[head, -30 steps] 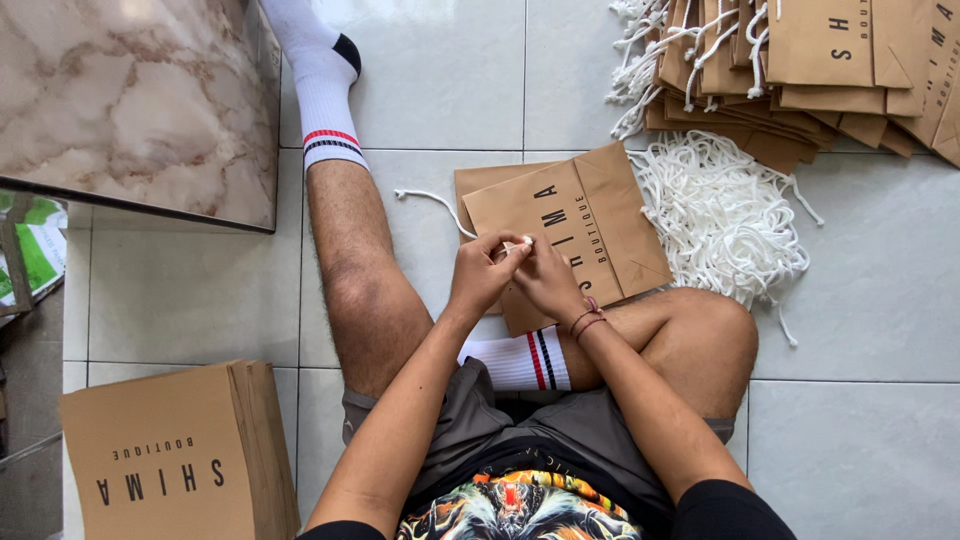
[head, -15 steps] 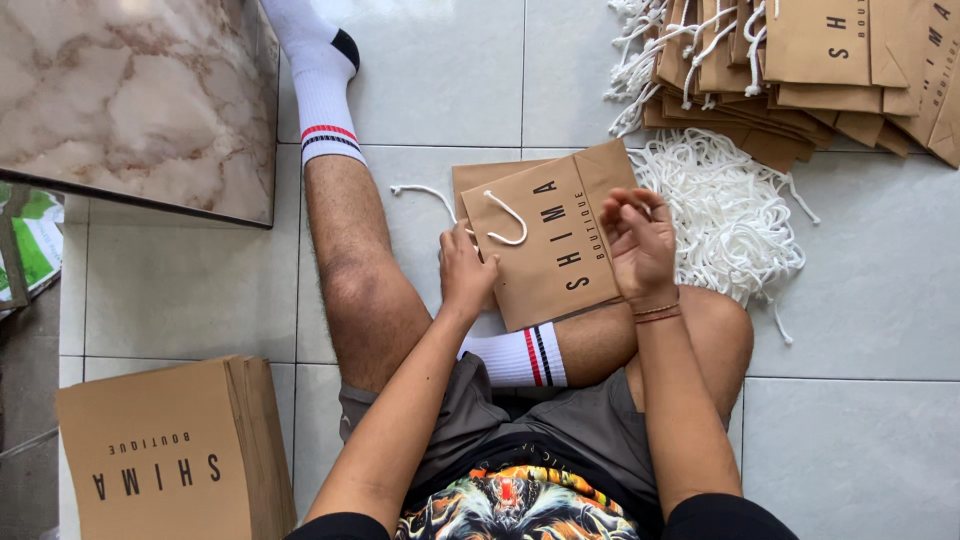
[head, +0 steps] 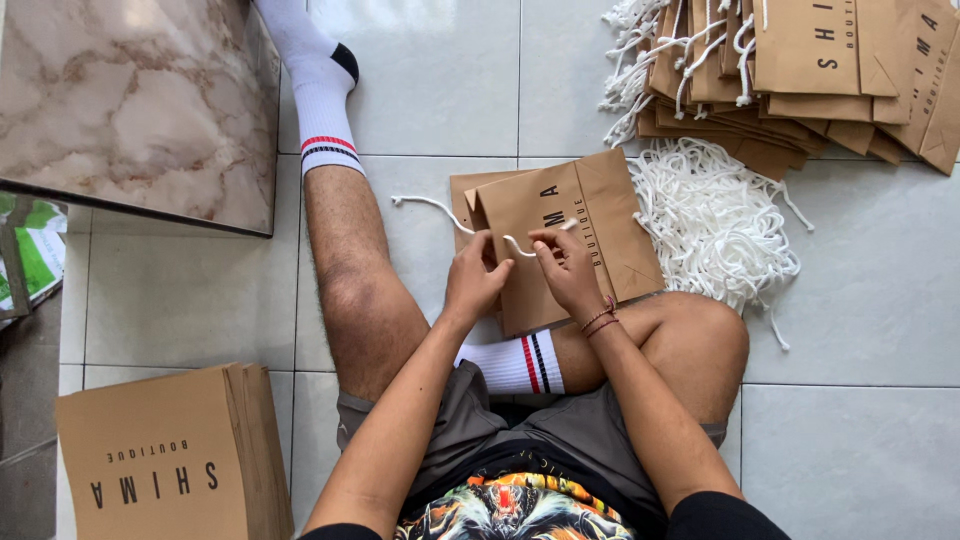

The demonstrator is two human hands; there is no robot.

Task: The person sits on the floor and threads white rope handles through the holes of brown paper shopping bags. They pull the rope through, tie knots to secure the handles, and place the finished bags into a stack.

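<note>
The white cord [head: 520,245] can slip out of the hole if it is pulled too hard, or the paper there can tear. The right hand [head: 568,268] pinches the cord with fingers together. The left hand [head: 474,275] presses on the brown paper bag [head: 590,215], which lies on the floor between the legs, fingers bent, also touching the cord.

Bright, even daylight, soft shadows under the legs, faint sheen on the floor tiles [head: 430,90], sharp throughout.
</note>
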